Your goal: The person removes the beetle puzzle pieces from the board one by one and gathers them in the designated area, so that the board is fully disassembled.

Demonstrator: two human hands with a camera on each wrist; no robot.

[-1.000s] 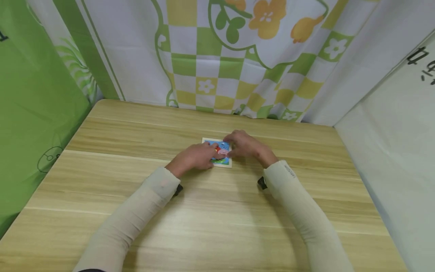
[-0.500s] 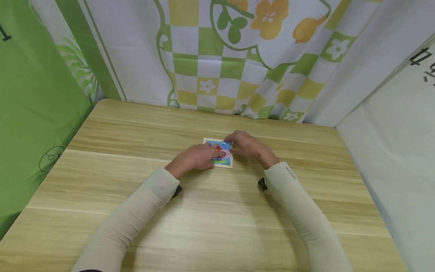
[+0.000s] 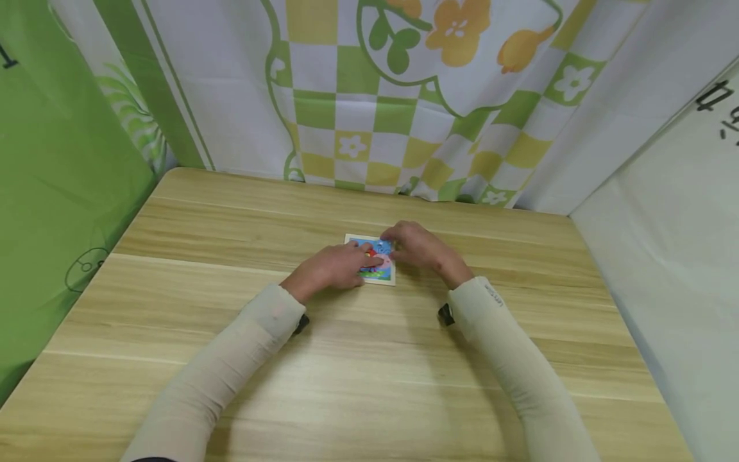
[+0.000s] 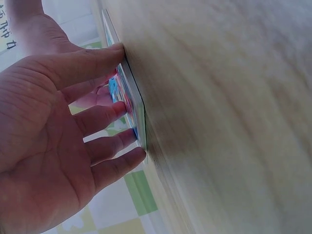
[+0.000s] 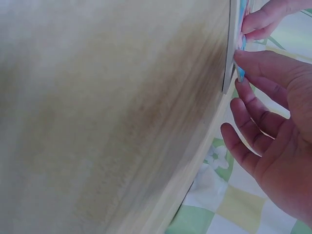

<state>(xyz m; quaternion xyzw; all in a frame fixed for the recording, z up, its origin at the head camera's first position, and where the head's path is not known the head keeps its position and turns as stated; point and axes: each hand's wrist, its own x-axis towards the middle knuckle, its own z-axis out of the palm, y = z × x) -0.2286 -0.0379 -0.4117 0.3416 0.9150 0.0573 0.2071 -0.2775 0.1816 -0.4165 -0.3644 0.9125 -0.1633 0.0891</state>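
Note:
A small picture puzzle (image 3: 378,274) with a pale wooden border lies flat on the table, showing a cartoon pink figure on blue and green. My left hand (image 3: 340,266) rests on it from the left, fingers spread over the picture. In the left wrist view its thumb touches the near edge of the puzzle board (image 4: 141,109), and the other fingertips press on the face. At the right side, my right hand (image 3: 420,247) pinches a blue puzzle piece (image 5: 241,74) between thumb and index finger, tilted up at the board's edge. Its other fingers are loosely bent.
The wooden table (image 3: 346,372) surrounds the puzzle. A checked, flowered curtain (image 3: 392,128) hangs behind the far edge. Green cloth (image 3: 58,160) is at the left, and a white sheet (image 3: 681,224) with black writing at the right.
My right thumb has drawn slightly rightward, away from the left fingertips. The left hand stays on the puzzle, and the head view has shifted a little.

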